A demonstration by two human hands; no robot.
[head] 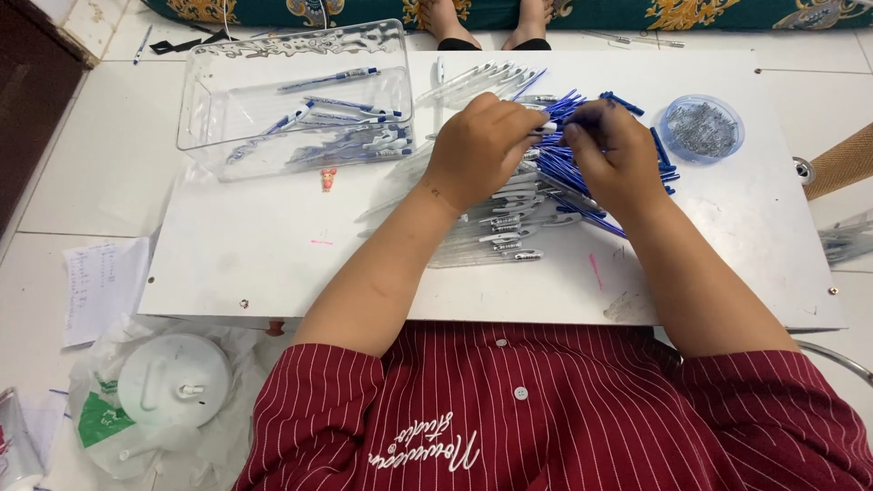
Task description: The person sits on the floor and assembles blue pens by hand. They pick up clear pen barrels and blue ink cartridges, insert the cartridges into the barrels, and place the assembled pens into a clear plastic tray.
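Head view: left hand pinches clear pen barrel at its end, fingers closed on it. Right hand meets same barrel, fingertips curled; what it grips, cannot tell. Both above heap of blue refills and clear barrels on white board. Clear tray with finished pens far left; round dish of springs right.

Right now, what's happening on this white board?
A person in a red striped shirt sits at a white board. Their left hand and right hand meet over a heap of blue refills and clear pen barrels, together handling one pen. A clear tray at the left holds assembled pens, and a round dish of small springs sits to the right.
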